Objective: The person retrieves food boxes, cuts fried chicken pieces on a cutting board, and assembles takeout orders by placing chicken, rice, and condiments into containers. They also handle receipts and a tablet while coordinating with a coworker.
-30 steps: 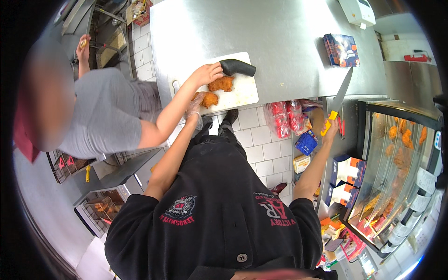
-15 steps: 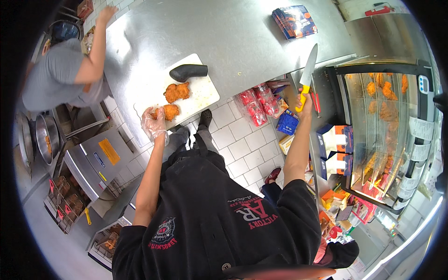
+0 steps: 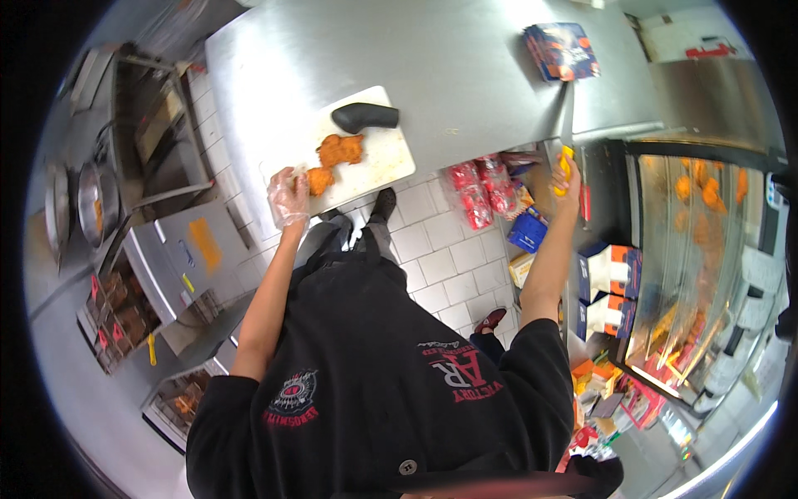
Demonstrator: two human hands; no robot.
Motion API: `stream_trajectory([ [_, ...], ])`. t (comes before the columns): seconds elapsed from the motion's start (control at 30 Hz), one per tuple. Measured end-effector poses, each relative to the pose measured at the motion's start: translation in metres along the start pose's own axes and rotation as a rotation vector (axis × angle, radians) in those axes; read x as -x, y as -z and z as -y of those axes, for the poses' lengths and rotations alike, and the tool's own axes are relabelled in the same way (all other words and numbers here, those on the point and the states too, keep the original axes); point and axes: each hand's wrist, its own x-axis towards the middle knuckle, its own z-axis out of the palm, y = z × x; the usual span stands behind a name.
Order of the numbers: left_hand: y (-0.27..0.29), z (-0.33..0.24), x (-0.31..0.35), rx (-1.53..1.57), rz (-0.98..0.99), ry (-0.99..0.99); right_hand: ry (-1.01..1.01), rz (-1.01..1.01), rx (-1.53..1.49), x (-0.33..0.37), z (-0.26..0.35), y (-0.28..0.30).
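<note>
My left hand (image 3: 289,198), in a clear plastic glove, is closed at the left end of a piece of fried chicken (image 3: 321,180). That piece lies at the near left side of a white cutting board (image 3: 378,170). Just beyond it on the board is a larger piece of fried chicken (image 3: 341,150). A black, curved object (image 3: 364,116), its kind unclear, rests across the far part of the board. Out to the right, my bare right hand (image 3: 566,180) grips a knife (image 3: 567,125) by its yellow handle. The blade points away from me and shows nearly edge-on.
The board lies on a steel table (image 3: 465,75), with a stack of flat printed boxes (image 3: 561,51) at its far right. A glass warming cabinet (image 3: 690,258) with fried food stands right. Red packages (image 3: 480,191) sit beneath the table edge. Fryer baskets (image 3: 120,320) are at left.
The co-worker at the far left is no longer in view. The knife's blade has turned from broadside to nearly edge-on. The whole scene has shifted slightly to the right in the view.
</note>
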Motion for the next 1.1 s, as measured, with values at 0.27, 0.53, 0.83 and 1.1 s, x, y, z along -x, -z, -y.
stream_trajectory([
  [0.27,0.018,-0.048,-0.044,-0.115,0.167,-0.303,0.117,-0.255,0.335,0.055,-0.116,-0.079],
  [0.53,-0.039,-0.087,-0.097,0.128,0.464,0.021,0.01,-0.143,0.375,0.092,-0.258,-0.165],
  [0.83,-0.042,-0.092,-0.156,0.058,0.675,-0.282,-0.021,-0.021,0.627,0.073,-0.282,-0.219],
  [1.1,-0.064,-0.096,-0.175,0.004,0.807,-0.47,0.089,-0.109,0.608,0.086,-0.302,-0.244],
])
